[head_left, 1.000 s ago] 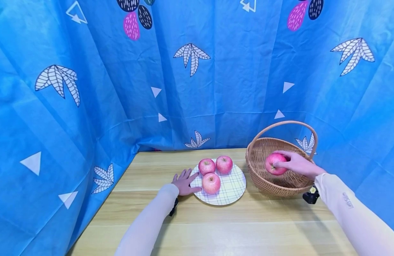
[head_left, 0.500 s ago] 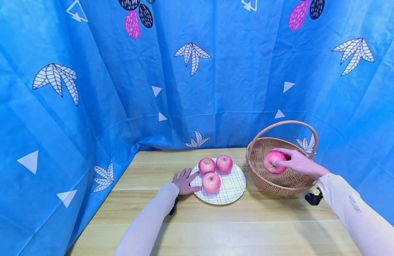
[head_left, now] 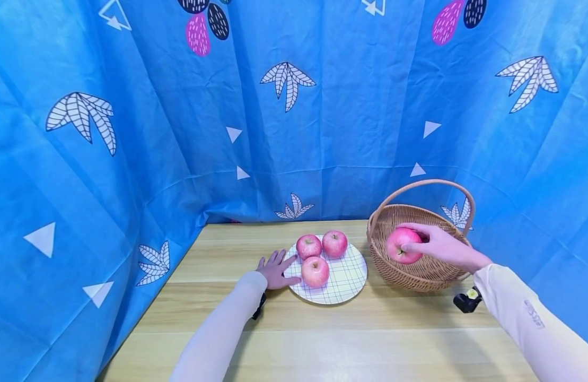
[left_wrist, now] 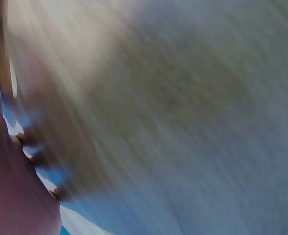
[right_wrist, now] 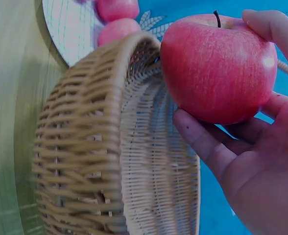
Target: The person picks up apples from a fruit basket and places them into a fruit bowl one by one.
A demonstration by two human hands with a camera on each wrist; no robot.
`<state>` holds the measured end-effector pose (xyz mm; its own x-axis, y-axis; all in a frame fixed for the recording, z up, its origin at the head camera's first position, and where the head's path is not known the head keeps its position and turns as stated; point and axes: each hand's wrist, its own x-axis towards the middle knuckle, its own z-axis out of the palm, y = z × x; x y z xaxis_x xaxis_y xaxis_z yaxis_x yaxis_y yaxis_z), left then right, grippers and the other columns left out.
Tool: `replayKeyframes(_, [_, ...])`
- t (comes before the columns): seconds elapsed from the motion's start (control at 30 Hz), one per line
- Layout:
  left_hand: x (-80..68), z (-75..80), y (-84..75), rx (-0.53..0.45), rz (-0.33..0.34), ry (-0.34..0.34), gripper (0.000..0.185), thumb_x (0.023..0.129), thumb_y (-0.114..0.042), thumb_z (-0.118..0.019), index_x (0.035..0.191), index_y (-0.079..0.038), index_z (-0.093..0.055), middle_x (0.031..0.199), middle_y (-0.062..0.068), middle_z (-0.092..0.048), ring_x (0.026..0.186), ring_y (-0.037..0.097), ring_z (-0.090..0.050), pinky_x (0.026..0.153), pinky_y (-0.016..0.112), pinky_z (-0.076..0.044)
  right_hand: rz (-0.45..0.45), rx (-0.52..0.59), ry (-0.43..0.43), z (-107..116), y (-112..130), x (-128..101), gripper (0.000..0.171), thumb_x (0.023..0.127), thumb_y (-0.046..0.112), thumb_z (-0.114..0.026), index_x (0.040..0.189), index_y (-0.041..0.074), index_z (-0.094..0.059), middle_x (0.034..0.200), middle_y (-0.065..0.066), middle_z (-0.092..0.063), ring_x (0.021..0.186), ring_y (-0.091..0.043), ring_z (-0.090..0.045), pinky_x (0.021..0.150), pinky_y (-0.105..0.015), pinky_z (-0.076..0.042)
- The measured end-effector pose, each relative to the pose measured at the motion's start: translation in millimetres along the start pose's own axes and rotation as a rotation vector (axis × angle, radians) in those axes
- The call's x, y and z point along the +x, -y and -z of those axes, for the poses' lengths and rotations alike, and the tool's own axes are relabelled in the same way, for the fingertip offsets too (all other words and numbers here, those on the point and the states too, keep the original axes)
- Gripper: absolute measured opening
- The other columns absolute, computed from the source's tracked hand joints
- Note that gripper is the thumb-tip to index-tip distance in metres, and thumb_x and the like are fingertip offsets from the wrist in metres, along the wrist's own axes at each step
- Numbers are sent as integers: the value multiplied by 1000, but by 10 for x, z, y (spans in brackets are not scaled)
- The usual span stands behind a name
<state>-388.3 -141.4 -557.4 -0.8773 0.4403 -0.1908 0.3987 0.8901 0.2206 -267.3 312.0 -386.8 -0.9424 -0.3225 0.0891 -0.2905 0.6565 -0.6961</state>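
My right hand (head_left: 437,245) grips a red apple (right_wrist: 217,68) between thumb and fingers, its dark stem upward in the right wrist view. In the head view that apple overlaps the wicker basket (head_left: 420,281), near its left side. The right wrist view shows the apple just beyond the basket rim (right_wrist: 115,93). At the plate's left edge lies my left hand (head_left: 274,271), fingers spread and straight, fingertips right at the rim. Three apples sit together on the white checked plate (head_left: 346,286): one in front (head_left: 315,272), two behind. The left wrist view holds mostly blurred wood.
The basket's arched handle (head_left: 429,182) rises over its opening. All stands on a pale wooden table (head_left: 313,345). A blue patterned curtain (head_left: 351,122) hangs behind and at both sides. A black wrist device (head_left: 467,301) sits under the right wrist.
My right hand has shifted slightly left with the apple, from over the basket's middle toward its left side. The left hand and the plate's apples stay as they were.
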Motion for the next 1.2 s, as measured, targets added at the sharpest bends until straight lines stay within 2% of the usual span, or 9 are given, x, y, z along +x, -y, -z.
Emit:
replayKeyframes(0.13, [2, 3, 3, -6, 1, 1, 95, 82, -89, -40, 161, -41, -17, 171, 5, -2, 157, 33, 1, 122, 64, -2, 0, -7, 6, -36, 52, 4, 56, 96, 40, -68, 146, 21, -51, 124, -9, -65, 107, -23, -60, 85, -34, -54])
replayKeyframes(0.37, [17, -24, 28, 5, -1, 9, 98, 80, -92, -35, 161, -42, -15, 171, 5, -3, 158, 33, 0, 122, 64, -2, 20, 32, 25, -143, 127, 38, 54, 95, 39, -70, 144, 26, -53, 122, -7, -66, 107, -27, -60, 84, -36, -55])
replayKeyframes(0.67, [-32, 3, -6, 13, -11, 7, 94, 84, -89, -33, 161, -41, -13, 172, 6, -1, 157, 35, 1, 122, 66, -2, 54, 71, 57, -309, 282, 81, 57, 94, 36, -72, 146, 22, -52, 119, -5, -67, 106, -26, -61, 85, -31, -56])
replayKeyframes(0.93, [-58, 59, -49, -8, -2, 7, 92, 85, -86, -39, 161, -39, -17, 172, 5, -2, 157, 34, 1, 122, 65, -2, 64, 118, 81, -474, 387, 163, 58, 95, 34, -71, 146, 18, -51, 125, -10, -65, 109, -26, -60, 88, -32, -55])
replayKeyframes(1.2, [-57, 49, -27, -30, 1, 20, 94, 83, -88, -39, 161, -40, -16, 171, 4, 1, 157, 32, 3, 122, 64, 1, 13, 180, 89, -641, 404, 221, 61, 94, 38, -72, 147, 18, -50, 132, -12, -61, 115, -26, -60, 91, -34, -54])
